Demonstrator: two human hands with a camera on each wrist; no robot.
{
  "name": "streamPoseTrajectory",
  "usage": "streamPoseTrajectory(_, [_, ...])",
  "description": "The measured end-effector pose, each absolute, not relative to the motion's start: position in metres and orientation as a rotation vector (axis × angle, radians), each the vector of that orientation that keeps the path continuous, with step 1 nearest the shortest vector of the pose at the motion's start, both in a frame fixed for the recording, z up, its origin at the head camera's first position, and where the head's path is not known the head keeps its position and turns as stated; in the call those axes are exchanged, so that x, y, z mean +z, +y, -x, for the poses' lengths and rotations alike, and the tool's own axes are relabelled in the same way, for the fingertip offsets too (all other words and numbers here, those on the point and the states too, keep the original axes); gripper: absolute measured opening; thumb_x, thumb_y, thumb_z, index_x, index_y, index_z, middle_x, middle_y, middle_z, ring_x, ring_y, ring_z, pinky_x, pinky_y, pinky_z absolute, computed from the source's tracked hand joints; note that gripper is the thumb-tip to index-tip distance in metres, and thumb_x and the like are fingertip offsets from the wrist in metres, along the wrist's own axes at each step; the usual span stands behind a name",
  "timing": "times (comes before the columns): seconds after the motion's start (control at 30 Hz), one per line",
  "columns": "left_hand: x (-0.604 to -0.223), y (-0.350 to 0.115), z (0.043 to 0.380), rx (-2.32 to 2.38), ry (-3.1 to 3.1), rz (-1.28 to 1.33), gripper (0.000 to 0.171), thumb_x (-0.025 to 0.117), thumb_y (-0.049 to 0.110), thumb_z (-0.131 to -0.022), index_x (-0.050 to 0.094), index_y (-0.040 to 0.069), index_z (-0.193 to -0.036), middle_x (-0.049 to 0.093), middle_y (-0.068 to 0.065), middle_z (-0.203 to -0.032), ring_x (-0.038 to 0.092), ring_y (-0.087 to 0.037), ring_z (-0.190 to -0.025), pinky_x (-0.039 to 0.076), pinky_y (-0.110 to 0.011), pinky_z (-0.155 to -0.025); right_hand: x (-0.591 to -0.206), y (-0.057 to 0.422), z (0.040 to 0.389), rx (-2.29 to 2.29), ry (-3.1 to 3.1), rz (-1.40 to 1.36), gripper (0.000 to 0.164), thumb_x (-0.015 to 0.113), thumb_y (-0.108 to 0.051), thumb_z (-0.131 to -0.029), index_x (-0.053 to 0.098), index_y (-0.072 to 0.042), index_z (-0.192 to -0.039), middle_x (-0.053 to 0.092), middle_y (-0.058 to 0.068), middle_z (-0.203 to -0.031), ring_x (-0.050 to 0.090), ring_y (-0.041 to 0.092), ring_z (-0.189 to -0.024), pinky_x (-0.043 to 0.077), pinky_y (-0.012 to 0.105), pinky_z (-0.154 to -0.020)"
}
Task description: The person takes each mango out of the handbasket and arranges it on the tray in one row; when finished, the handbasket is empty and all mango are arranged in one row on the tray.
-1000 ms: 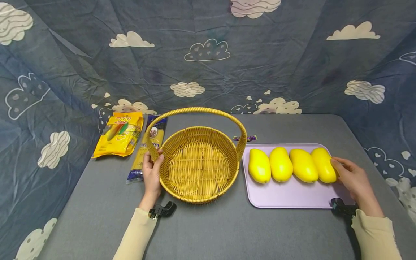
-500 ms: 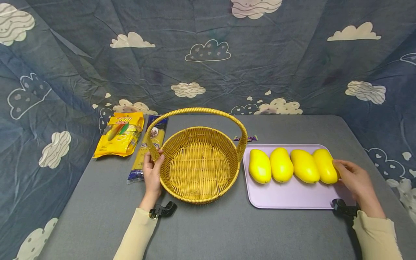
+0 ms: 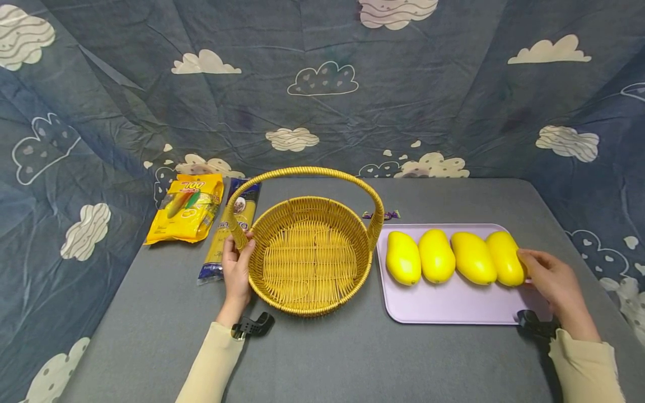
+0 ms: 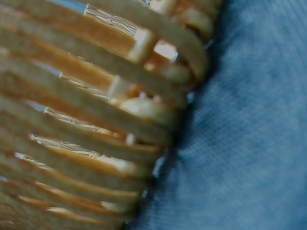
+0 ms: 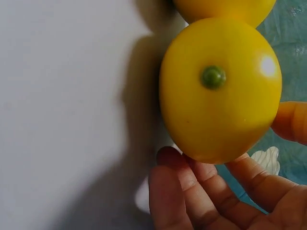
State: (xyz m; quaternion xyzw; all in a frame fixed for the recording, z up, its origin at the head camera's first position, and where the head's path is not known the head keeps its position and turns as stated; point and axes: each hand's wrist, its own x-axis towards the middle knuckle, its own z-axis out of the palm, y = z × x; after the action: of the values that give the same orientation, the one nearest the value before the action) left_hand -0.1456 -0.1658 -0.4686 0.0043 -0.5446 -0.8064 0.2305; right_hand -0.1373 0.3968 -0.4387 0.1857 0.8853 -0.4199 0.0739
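My left hand (image 3: 235,268) grips the round golden wicker basket (image 3: 309,263) at its left rim, where the tall arched handle meets it. Only the basket's woven side (image 4: 86,110) and the tabletop show in the left wrist view. On a pale purple tray (image 3: 453,308), several yellow mangoes lie side by side. My right hand (image 3: 554,282) holds the rightmost mango (image 3: 505,259) at its right side. In the right wrist view, the thumb touches one side of that mango (image 5: 220,105), its green stem end facing the camera, and the fingers lie along its lower side.
Left of the basket lie a yellow bag (image 3: 186,210) with a mango printed on it and a blue-ended pack of spaghetti (image 3: 221,246). A small purple wrapped candy (image 3: 381,215) is behind the tray. Cloud-patterned dark cloth (image 3: 322,123) hangs behind the table.
Both hands keep their places on the basket and the mango; the head view has shifted only very slightly.
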Motion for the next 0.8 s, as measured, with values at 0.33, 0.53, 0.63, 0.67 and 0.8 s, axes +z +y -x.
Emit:
streamPoseTrajectory(0.33, [-0.469, -0.167, 0.146, -2.21, -1.522, -0.013, 0.028, 0.058, 0.007, -0.094, 0.05, 0.0, -0.12, 0.054, -0.008, -0.113, 0.049, -0.021, -0.111, 0.041, -0.027, -0.095, -0.437, 0.397, 0.133, -1.275, 2.681, -0.618, 0.079, 0.035, -0.052, -0.097, 0.026, 0.013, -0.141, 0.035, 0.036, -0.131, 0.045, 0.044, -0.103, 0.05, 0.022, -0.055])
streamPoseTrajectory(0.53, [-0.468, -0.166, 0.146, -2.212, -1.518, -0.019, 0.036, 0.059, 0.007, -0.094, 0.045, -0.008, -0.123, 0.055, -0.007, -0.113, 0.049, -0.021, -0.111, 0.042, -0.027, -0.095, -0.435, 0.398, 0.129, -1.228, 2.78, -0.652, 0.074, 0.038, -0.049, -0.098, 0.032, 0.012, -0.139, 0.042, 0.034, -0.127, 0.055, 0.026, -0.087, 0.051, 0.022, -0.053])
streamPoseTrajectory(0.63, [-0.468, -0.166, 0.147, -2.219, -1.507, -0.025, 0.038, 0.059, 0.006, -0.094, 0.043, -0.009, -0.124, 0.056, -0.007, -0.113, 0.05, -0.02, -0.111, 0.042, -0.027, -0.095, -0.434, 0.398, 0.127, -1.213, 2.827, -0.69, 0.071, 0.04, -0.047, -0.098, 0.035, 0.01, -0.139, 0.045, 0.032, -0.126, 0.053, 0.005, -0.071, 0.05, 0.022, -0.051])
streamPoseTrajectory(0.67, [-0.468, -0.166, 0.147, -2.223, -1.501, -0.026, 0.038, 0.059, 0.006, -0.093, 0.043, -0.009, -0.124, 0.057, -0.007, -0.113, 0.05, -0.02, -0.11, 0.042, -0.027, -0.094, -0.433, 0.398, 0.127, -1.212, 2.849, -0.697, 0.07, 0.041, -0.046, -0.097, 0.036, 0.009, -0.139, 0.047, 0.031, -0.124, 0.05, -0.001, -0.067, 0.05, 0.022, -0.051])
streamPoseTrajectory(0.8, [-0.469, -0.167, 0.147, -2.233, -1.505, -0.04, 0.041, 0.061, 0.007, -0.093, 0.043, -0.009, -0.126, 0.057, -0.009, -0.115, 0.05, -0.021, -0.111, 0.043, -0.027, -0.094, -0.431, 0.396, 0.123, -1.231, 2.911, -0.699, 0.066, 0.045, -0.044, -0.097, 0.04, 0.008, -0.138, 0.05, 0.025, -0.118, 0.046, -0.009, -0.065, 0.05, 0.02, -0.05])
